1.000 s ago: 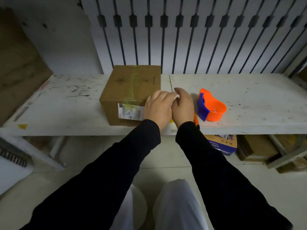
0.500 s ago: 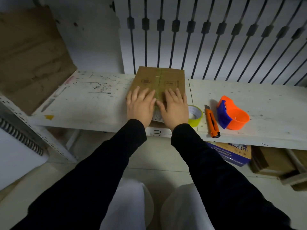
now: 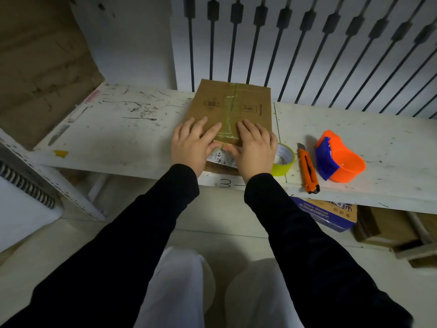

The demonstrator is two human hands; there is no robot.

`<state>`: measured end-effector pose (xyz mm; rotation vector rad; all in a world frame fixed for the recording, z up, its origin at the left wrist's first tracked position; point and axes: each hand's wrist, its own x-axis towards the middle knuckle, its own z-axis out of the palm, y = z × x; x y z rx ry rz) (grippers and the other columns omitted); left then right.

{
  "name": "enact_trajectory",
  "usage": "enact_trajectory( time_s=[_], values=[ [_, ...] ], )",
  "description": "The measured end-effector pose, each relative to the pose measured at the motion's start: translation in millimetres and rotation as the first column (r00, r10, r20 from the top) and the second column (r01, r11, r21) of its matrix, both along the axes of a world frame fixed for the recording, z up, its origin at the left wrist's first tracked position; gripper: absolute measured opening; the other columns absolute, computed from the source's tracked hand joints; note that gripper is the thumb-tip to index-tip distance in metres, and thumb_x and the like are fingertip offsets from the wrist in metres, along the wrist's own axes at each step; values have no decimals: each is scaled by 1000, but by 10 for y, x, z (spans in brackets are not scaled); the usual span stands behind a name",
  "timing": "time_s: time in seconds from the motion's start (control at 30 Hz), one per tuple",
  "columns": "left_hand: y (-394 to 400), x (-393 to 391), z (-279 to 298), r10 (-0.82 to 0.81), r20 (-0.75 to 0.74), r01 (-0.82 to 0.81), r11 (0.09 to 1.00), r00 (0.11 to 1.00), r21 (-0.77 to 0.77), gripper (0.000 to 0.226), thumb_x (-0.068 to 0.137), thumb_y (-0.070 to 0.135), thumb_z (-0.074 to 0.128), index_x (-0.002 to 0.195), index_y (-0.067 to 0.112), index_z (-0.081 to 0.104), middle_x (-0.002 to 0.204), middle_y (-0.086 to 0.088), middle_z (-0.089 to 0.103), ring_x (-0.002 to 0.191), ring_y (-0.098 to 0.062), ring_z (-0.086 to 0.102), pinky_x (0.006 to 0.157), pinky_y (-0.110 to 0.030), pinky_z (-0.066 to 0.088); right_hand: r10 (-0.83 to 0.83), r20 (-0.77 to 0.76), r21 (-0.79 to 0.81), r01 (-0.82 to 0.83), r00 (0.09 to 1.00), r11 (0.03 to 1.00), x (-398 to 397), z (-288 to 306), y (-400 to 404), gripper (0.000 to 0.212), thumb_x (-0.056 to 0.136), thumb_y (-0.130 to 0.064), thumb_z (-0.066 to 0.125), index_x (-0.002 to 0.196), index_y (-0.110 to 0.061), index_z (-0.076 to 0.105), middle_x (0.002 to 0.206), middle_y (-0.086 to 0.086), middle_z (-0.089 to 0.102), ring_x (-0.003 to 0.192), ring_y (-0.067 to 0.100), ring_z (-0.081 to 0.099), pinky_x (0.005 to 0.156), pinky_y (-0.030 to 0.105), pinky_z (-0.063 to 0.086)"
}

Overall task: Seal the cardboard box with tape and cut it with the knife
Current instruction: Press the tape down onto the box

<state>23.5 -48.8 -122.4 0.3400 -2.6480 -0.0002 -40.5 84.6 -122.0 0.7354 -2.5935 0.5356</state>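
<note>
A brown cardboard box (image 3: 227,102) stands on the white table (image 3: 113,136), with a strip of clear tape running down the middle seam of its top. My left hand (image 3: 192,142) lies flat on the near left part of the top, fingers spread. My right hand (image 3: 254,145) lies flat on the near right part, its thumb on the front edge above the white shipping label (image 3: 221,158). A yellow tape roll (image 3: 285,160) sits just right of the box, partly behind my right wrist. An orange utility knife (image 3: 307,170) lies beside it.
An orange and blue tape dispenser (image 3: 338,159) sits right of the knife. Behind the table is a white wall with dark vertical bars. Cardboard boxes (image 3: 331,214) are stored under the table at right. A large brown cardboard sheet (image 3: 40,67) leans at far left.
Both hands went from the box's near right corner up onto its top and now press flat on either side of the tape. The tape roll and knife have come into sight.
</note>
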Motion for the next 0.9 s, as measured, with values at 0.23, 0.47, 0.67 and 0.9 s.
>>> enact_trajectory(
  time_s=[0.23, 0.47, 0.67, 0.9],
  values=[
    [30, 94, 49, -9, 84, 4, 998, 996, 61, 68, 79, 38, 66, 140, 32, 38, 150, -6, 38, 140, -32, 29, 115, -45, 18, -2, 73, 73, -3, 997, 997, 79, 81, 22, 76, 74, -56, 62, 137, -19, 39, 146, -1, 40, 137, 25, 31, 114, 42, 16],
    [123, 161, 144, 6, 150, -38, 977, 989, 209, 63, 87, 31, 59, 142, 36, 30, 157, 1, 22, 146, -26, 11, 109, -51, 29, -47, 212, 38, 40, 976, 998, 188, 165, -40, 62, 81, -39, 63, 135, -23, 37, 149, -4, 33, 141, 22, 21, 103, 56, 30],
    [13, 98, 256, -51, 152, -3, 942, 987, 335, 61, 92, 3, 48, 141, 37, 35, 155, 2, 27, 144, -23, 12, 111, -38, 31, 95, 307, 79, -125, 947, 989, 63, 266, 121, 68, 86, -5, 55, 145, -21, 25, 156, 2, 21, 144, 25, 13, 115, 44, 26],
    [87, 198, 320, -10, 112, -39, 902, 994, 431, 51, 87, 40, 56, 136, 33, 44, 152, 2, 32, 143, -22, 15, 108, -38, 33, 115, 377, -58, -100, 919, 993, 83, 299, 66, 62, 87, -36, 59, 142, -20, 36, 154, 4, 27, 144, 25, 16, 116, 40, 19]
  ],
)
